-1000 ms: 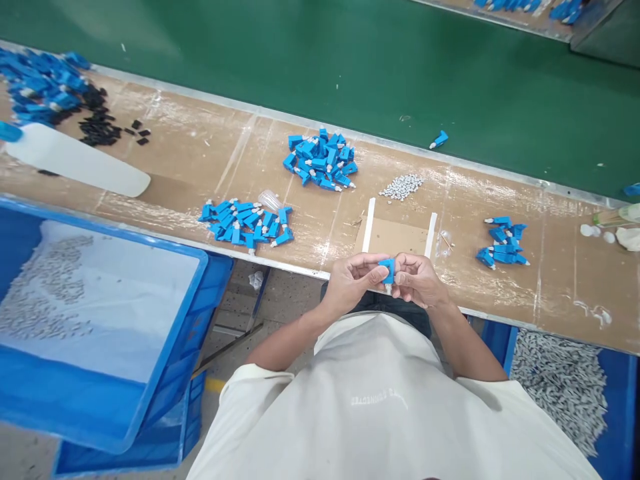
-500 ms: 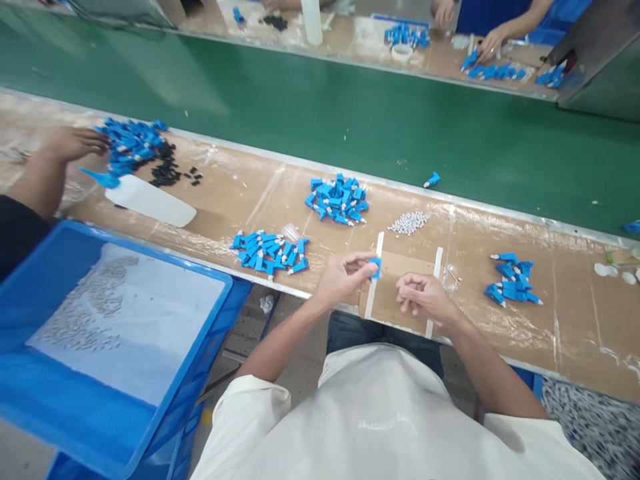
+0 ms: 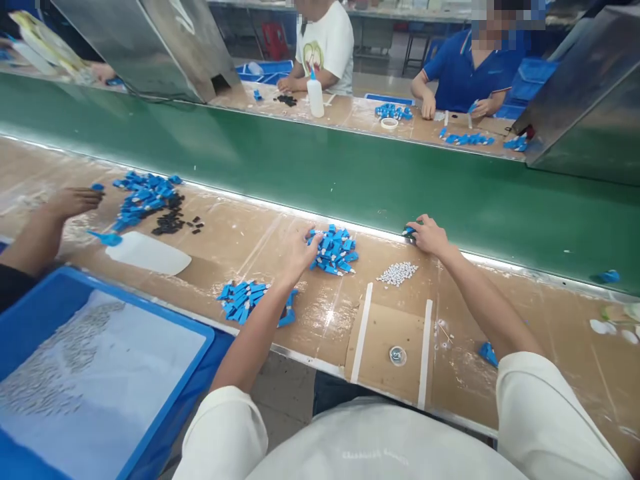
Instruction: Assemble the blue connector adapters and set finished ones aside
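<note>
My left hand point(image 3: 301, 253) is at the left side of a pile of small blue plastic parts point(image 3: 336, 252), thumb and fingers closed around one blue part at the pile's edge. Stretched forward, my right hand point(image 3: 431, 236) pinches another blue plastic part point(image 3: 409, 231) at the near edge of the green belt point(image 3: 280, 160). Its fingers partly cover that part. Below my left forearm lies a second blue heap point(image 3: 245, 299), partly hidden. Small grey-white pieces point(image 3: 397, 273) lie between the hands. A round clear-rimmed disc point(image 3: 397, 355) rests on the taped cardboard point(image 3: 380, 327).
At left, another person's hand point(image 3: 75, 202) is near blue and black parts point(image 3: 170, 217). A white bottle point(image 3: 147, 253) lies on its side. A blue tray point(image 3: 200, 333) stands at front left. Two people sit across the belt. More blue parts point(image 3: 489, 353) lie by my right arm.
The view has tilted up. My left hand has gone from the cardboard to the blue pile. My right hand has reached forward to the belt edge and taken hold of a blue part there.
</note>
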A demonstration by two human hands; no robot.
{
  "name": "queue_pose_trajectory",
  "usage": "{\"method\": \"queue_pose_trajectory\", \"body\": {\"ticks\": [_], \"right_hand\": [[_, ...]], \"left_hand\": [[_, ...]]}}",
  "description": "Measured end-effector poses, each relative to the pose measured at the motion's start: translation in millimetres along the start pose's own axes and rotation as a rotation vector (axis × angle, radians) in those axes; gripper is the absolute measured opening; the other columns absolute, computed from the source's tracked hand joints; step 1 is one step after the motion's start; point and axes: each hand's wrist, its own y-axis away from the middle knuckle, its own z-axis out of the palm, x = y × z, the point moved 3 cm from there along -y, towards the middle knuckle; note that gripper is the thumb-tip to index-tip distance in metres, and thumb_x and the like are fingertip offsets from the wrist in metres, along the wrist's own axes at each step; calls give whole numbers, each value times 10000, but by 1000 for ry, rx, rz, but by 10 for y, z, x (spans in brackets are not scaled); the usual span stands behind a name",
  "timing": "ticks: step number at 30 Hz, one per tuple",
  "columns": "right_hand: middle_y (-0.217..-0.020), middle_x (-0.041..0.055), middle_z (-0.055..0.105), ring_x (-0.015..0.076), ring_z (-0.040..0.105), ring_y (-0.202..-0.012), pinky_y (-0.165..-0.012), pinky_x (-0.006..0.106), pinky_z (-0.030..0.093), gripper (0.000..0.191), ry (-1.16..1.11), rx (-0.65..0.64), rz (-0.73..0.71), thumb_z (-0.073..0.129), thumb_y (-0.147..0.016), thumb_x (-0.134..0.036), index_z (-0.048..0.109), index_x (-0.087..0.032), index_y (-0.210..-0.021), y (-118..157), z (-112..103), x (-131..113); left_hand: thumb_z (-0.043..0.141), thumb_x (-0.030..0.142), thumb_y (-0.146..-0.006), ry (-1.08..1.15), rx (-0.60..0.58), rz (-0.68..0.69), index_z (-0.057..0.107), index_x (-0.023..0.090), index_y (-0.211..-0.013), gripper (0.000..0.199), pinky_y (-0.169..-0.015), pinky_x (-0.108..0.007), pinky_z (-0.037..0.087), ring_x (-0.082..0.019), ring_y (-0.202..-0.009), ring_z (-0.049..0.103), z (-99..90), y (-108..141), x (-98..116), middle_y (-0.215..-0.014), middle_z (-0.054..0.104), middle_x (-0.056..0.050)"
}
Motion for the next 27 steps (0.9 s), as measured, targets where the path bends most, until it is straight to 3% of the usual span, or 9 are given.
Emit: {"method": "queue_pose_trajectory", "body": {"ticks": [3,5,7,11,15,18,20,24,27], "right_hand": [[-1151,173,644,306,563,-1060,-838,416,518,168,-97,4,-13,633,-898,-305,755,-190,-910,-50,29,-13],[-1091,153,652,263,594,-982,-830,406,538,242,-167,12,-12,627,-916,-395,746,-185,-931,77,24,-78],[-1006,122,667,212,618,-866,-773,375,563,349,-407,-37,0,634,-907,-504,733,-174,-965,361,21,-214],[-934,79,695,153,623,-750,-659,292,570,407,-1283,-349,106,787,-786,-541,713,-182,-961,1253,57,-696],[-922,70,694,138,625,-716,-624,269,566,274,-1627,-488,275,767,-815,-420,687,-186,-934,1990,80,-1136],[-848,51,692,133,629,-682,-578,244,546,224,-1705,-545,395,773,-817,-372,681,-186,-901,2254,135,-1298],[-812,38,696,130,631,-667,-561,231,538,208,-1701,-549,447,786,-811,-348,688,-187,-900,2350,174,-1331],[-853,53,722,143,645,-704,-589,244,548,316,-1561,-448,435,794,-805,-449,717,-182,-955,2514,199,-1217],[-903,53,727,147,635,-733,-610,255,533,437,-1205,-213,380,810,-771,-541,746,-182,-1012,2673,198,-960]], "left_hand": [[664,435,-875,120,70,-9,736,138,-1159,418,-881,-352,520,-230,-934,656,-185,232,54,-1110,708,-140],[688,463,-868,240,9,-8,750,148,-1136,417,-858,-334,527,-218,-915,664,-221,458,161,-1083,719,-127],[733,484,-843,376,-122,18,777,169,-1078,395,-868,-330,532,-221,-931,676,-162,724,323,-1061,733,-115],[746,503,-851,666,-415,102,801,221,-1097,378,-984,-344,513,-242,-1113,670,94,1221,722,-1186,741,-111],[775,560,-817,938,-760,39,804,236,-1144,461,-993,-344,493,-244,-1133,658,346,1535,980,-1189,743,-106],[846,592,-716,1078,-1022,-148,810,208,-1133,568,-832,-314,515,-192,-864,664,483,1722,1007,-931,747,-79],[893,567,-657,1121,-1077,-263,821,199,-1079,564,-743,-288,504,-147,-739,618,527,1827,973,-899,744,-69],[924,542,-616,1165,-984,-362,812,166,-928,501,-772,-284,519,-158,-804,660,507,1960,866,-1022,771,-101],[919,548,-632,1191,-858,-388,774,144,-849,480,-808,-282,543,-207,-922,716,427,2002,741,-950,777,-106]]}}
